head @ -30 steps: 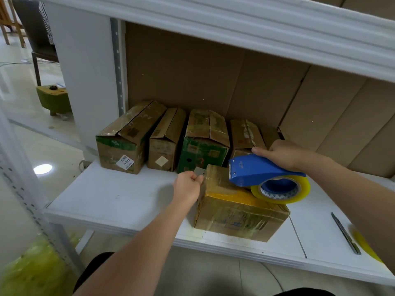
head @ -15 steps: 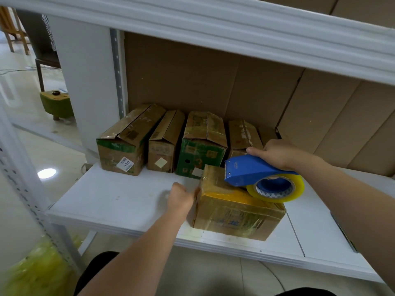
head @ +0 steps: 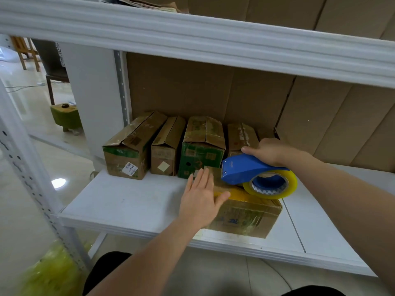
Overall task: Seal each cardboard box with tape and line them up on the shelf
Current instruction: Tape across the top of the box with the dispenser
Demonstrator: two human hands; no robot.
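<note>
A taped cardboard box [head: 245,212] lies near the front of the white shelf [head: 128,206]. My left hand [head: 201,199] lies flat with straight fingers against the box's left end, thumb on its top edge. My right hand [head: 271,152] grips the handle of a blue tape dispenser [head: 243,169] carrying a roll of clear yellowish tape [head: 271,184], which rests on top of the box. Behind, several sealed boxes [head: 168,146] stand in a row against the cardboard back wall.
The upper shelf beam [head: 192,45] hangs low overhead. A white perforated post [head: 32,180] stands at the left. Bunched yellow-green plastic [head: 49,272] lies on the floor below. A green stool [head: 66,116] sits far left. Bare shelf surface lies left and right of the box.
My left hand let go of a pinched tape end at the box's corner, dropped down its left end, and now lies flat against it. The dispenser stayed on the box top.
</note>
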